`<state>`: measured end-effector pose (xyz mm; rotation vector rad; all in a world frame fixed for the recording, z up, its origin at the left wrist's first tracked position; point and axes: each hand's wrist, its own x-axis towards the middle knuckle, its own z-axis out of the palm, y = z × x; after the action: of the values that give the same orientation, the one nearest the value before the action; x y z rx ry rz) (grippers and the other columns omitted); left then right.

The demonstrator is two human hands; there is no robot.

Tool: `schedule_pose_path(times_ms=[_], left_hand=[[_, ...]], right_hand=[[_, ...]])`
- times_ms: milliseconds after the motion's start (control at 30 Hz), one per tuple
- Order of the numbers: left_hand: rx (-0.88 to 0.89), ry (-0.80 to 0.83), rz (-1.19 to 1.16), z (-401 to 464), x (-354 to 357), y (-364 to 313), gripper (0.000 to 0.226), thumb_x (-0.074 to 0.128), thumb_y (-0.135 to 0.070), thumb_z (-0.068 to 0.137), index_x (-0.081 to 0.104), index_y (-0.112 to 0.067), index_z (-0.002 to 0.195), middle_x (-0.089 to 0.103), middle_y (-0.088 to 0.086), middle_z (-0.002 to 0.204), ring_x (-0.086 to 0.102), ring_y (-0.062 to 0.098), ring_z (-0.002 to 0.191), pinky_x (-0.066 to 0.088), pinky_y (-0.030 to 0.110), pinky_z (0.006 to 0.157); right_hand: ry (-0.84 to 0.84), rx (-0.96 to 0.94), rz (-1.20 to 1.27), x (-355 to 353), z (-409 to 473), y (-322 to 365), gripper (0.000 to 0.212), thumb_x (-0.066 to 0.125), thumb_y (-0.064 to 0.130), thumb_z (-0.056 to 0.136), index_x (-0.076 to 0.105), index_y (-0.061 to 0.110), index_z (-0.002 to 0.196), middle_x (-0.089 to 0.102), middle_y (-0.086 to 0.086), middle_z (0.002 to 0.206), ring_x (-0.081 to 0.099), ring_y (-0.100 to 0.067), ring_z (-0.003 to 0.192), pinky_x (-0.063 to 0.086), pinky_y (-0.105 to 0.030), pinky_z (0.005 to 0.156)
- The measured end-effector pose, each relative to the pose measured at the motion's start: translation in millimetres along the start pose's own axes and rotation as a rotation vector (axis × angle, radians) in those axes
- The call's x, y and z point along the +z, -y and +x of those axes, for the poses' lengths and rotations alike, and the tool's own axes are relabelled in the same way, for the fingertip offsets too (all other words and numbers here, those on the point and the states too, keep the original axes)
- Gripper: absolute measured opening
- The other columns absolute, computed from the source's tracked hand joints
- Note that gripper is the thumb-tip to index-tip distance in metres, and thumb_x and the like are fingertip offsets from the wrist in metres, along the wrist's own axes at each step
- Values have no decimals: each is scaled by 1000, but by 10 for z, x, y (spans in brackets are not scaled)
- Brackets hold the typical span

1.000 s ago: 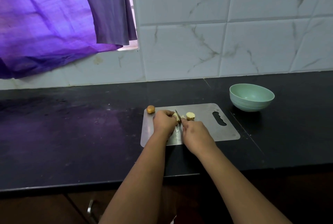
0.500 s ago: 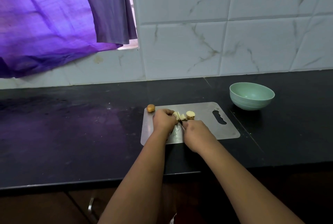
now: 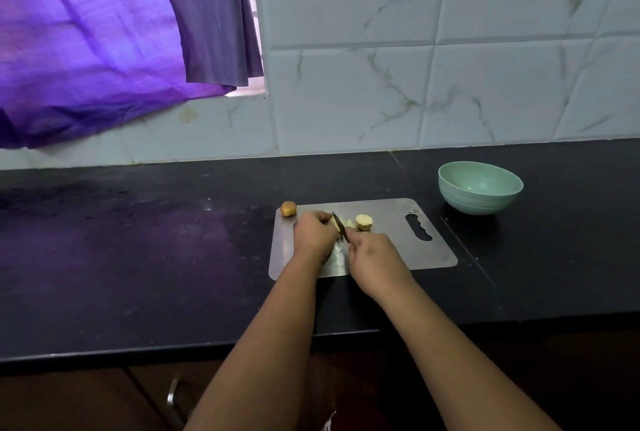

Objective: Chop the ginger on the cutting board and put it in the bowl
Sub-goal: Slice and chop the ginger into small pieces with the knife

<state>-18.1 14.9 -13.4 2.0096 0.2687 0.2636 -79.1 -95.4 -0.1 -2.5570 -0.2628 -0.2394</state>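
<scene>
A steel cutting board [image 3: 391, 240] lies on the black counter. My left hand [image 3: 313, 233] pins a pale piece of ginger [image 3: 335, 222] on the board. My right hand [image 3: 375, 259] grips a small knife [image 3: 340, 222], its dark blade raised and tilted over that piece. A cut round of ginger [image 3: 364, 222] stands just right of the blade, with small slices [image 3: 349, 223] beside it. An unpeeled ginger knob [image 3: 288, 208] sits at the board's far left corner. The pale green bowl [image 3: 480, 187] stands empty to the right, beyond the board.
The black counter [image 3: 138, 257] runs left and right, its front edge near my forearms. A tiled wall rises behind it. A purple curtain [image 3: 104, 42] hangs at the upper left. A cabinet handle [image 3: 172, 396] shows below the counter.
The knife blade came down into the ginger half a second ago and is now lifted again. Both hands stay in the same spot on the board.
</scene>
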Motion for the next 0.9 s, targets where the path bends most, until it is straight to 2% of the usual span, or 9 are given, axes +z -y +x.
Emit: schedule_pose_path(times_ms=[100, 167, 267, 333, 400, 500, 700, 800, 900], left_hand=[[14, -13, 2, 4, 9, -4, 21, 52, -5, 90, 71, -5, 101, 65, 5, 80, 65, 24, 85, 54, 31, 77], [14, -15, 4, 8, 11, -11, 20, 54, -5, 90, 71, -7, 99, 64, 4, 80, 62, 20, 82, 51, 28, 76], [12, -13, 11, 35, 22, -2, 20, 54, -5, 89, 71, -11, 97, 65, 5, 83, 61, 18, 84, 50, 27, 78], [12, -19, 24, 53, 29, 4, 22, 55, -6, 89, 72, -7, 103, 70, 8, 93, 61, 18, 89, 49, 24, 80], [10, -22, 27, 67, 28, 15, 23, 56, -6, 89, 71, -5, 106, 71, 9, 100, 62, 19, 95, 49, 25, 84], [19, -25, 16, 73, 28, 30, 22, 56, -5, 88, 72, -4, 103, 71, 9, 94, 62, 17, 90, 51, 27, 83], [-4, -31, 7, 78, 36, 48, 27, 56, -6, 90, 69, -6, 114, 70, 8, 109, 63, 19, 104, 48, 24, 88], [-9, -30, 13, 79, 39, 47, 28, 55, -7, 90, 69, -9, 114, 70, 8, 108, 64, 23, 103, 53, 33, 91], [-17, -40, 20, 63, 50, 48, 29, 53, -9, 92, 68, -13, 116, 71, 8, 108, 65, 26, 100, 55, 40, 88]], right_hand=[[1, 4, -27, 92, 36, -17, 40, 37, 16, 97, 50, 19, 134, 51, -4, 84, 48, -19, 72, 43, -28, 63], [11, 2, -78, 114, 46, -3, 43, 36, 15, 97, 44, 20, 139, 57, -7, 90, 49, -21, 73, 41, -28, 62], [10, 18, -96, 113, 45, 61, 41, 30, 17, 100, 41, 17, 139, 59, -10, 105, 56, -25, 89, 39, -29, 65], [36, 39, -137, 97, 61, 123, 39, 30, 18, 101, 40, 14, 138, 57, -11, 110, 57, -27, 96, 38, -31, 66], [82, 69, -166, 72, 99, 181, 35, 33, 15, 100, 44, 11, 132, 57, -12, 112, 57, -28, 98, 39, -31, 67], [133, 124, -135, 15, 185, 220, 29, 39, 10, 95, 57, 10, 117, 59, -12, 111, 57, -27, 95, 42, -30, 69], [239, 186, -204, -51, 210, 293, 30, 45, 5, 93, 56, 7, 120, 56, -14, 118, 58, -28, 104, 44, -32, 73], [242, 171, -204, -92, 63, 221, 26, 44, 8, 94, 57, 10, 116, 57, -11, 113, 58, -27, 99, 44, -32, 72], [224, 155, -216, -159, -96, 123, 27, 44, 7, 91, 59, 15, 111, 54, -3, 94, 53, -21, 80, 43, -29, 67]])
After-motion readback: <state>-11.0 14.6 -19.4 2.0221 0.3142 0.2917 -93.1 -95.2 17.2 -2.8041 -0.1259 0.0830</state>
